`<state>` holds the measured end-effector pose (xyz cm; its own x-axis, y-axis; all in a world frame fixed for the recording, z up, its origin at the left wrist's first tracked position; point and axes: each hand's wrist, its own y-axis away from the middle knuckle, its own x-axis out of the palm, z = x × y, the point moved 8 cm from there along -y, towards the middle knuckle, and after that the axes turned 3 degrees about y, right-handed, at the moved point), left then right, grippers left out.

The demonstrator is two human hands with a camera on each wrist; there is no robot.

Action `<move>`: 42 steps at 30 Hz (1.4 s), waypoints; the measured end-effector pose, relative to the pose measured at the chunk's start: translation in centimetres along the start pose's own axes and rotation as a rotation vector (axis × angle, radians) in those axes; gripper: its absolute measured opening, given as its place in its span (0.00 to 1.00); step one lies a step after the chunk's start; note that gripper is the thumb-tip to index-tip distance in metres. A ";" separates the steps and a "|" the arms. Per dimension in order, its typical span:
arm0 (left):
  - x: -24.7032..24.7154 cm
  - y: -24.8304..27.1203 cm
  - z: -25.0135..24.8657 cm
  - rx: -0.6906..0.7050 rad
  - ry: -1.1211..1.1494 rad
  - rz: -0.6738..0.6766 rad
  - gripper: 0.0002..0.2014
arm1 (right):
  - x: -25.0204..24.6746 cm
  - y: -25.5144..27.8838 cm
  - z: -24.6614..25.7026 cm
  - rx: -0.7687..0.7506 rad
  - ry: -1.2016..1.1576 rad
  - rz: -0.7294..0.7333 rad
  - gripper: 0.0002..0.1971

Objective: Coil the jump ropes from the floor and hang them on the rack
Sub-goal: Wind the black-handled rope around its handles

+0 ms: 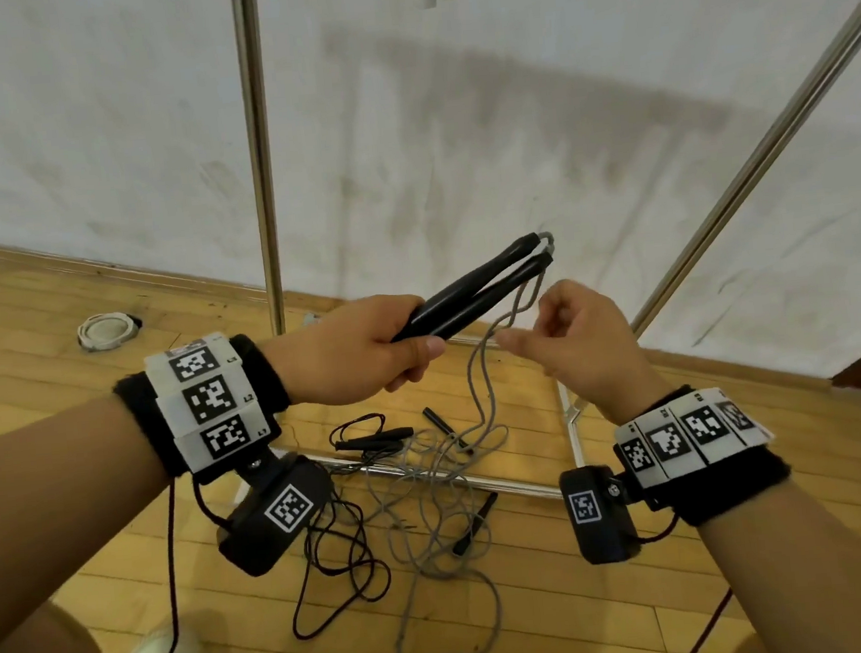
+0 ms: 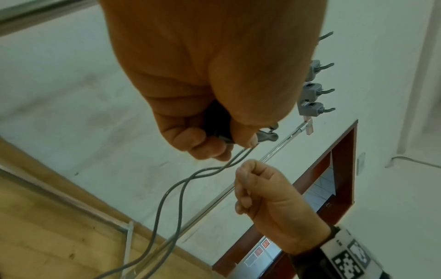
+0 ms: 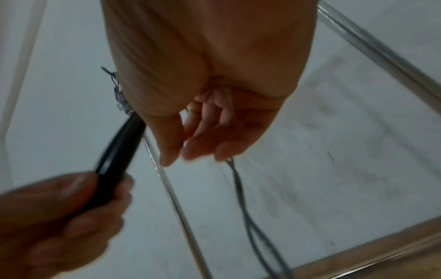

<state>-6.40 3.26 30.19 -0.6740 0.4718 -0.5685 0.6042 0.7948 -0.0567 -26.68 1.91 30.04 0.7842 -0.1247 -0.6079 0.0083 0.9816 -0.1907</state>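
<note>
Two black handles [image 1: 472,292] sit gripped in the left hand [image 1: 358,352]; the right hand [image 1: 574,340], fingers loosely curled, touches the grey cord [image 1: 478,374].

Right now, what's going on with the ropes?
The left hand grips both black handles of a grey jump rope. The right hand is at its two hanging strands, fingers loosely curled; whether it pinches them is unclear. The rope isn't coiled yet. Other ropes lie tangled on the floor by the rack's base.

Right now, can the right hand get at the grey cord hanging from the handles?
Probably yes: the right hand is open right beside the grey cord below the black handles gripped by the left hand; nothing lies between.
</note>
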 end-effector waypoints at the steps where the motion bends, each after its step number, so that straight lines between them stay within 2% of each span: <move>1: -0.1 0.0 -0.3 0.006 -0.001 0.017 0.08 | -0.3 -0.1 -0.1 -0.008 0.007 -0.038 0.18; 5: -0.6 -0.2 -1.8 0.015 0.012 0.053 0.08 | 0.5 -0.3 1.2 -0.137 -0.073 0.025 0.04; 7: -1.9 -0.5 -2.3 0.020 0.022 -0.012 0.07 | 0.1 -0.4 1.6 -0.157 -0.096 0.002 0.12; 9: -3.6 -0.8 -2.3 0.010 0.023 -0.108 0.08 | -0.3 -0.5 1.8 -0.147 -0.167 -0.011 0.15; 15: -5.2 -0.7 1.1 -0.119 0.226 -0.258 0.09 | -0.7 -0.4 0.9 -0.034 -0.332 0.053 0.07; 19: -4.7 -1.0 3.1 -0.174 0.249 -0.343 0.08 | 0.3 0.2 2.0 -0.065 -0.401 0.140 0.05; 23: -2.9 -2.0 3.4 -0.197 0.281 -0.314 0.10 | 1.9 1.0 3.3 -0.123 -0.489 0.178 0.07; 28: -0.7 -2.9 2.8 -0.195 0.313 -0.234 0.07 | 4.2 0.8 4.1 -0.120 -0.506 0.184 0.12; 35: 0.5 -3.0 2.4 -0.208 0.487 -0.114 0.07 | 5.2 -0.3 3.4 -0.045 -0.515 0.129 0.07; 37: 0.5 -2.9 2.2 -0.190 0.482 -0.106 0.11 | 5.7 -0.5 3.4 -0.037 -0.505 0.149 0.05; 40: 0.5 -3.0 1.9 -0.140 0.364 -0.107 0.21 | 6.4 -0.4 3.7 -0.063 -0.448 0.188 0.04; 42: 0.2 -3.0 2.1 -0.142 0.307 -0.145 0.23 | 6.8 -0.3 3.9 -0.074 -0.428 0.206 0.05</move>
<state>-7.46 0.23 28.54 -0.8575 0.4259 -0.2887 0.4428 0.8966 0.0077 -18.91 1.33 28.92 0.9499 0.1573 -0.2702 -0.2061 0.9649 -0.1629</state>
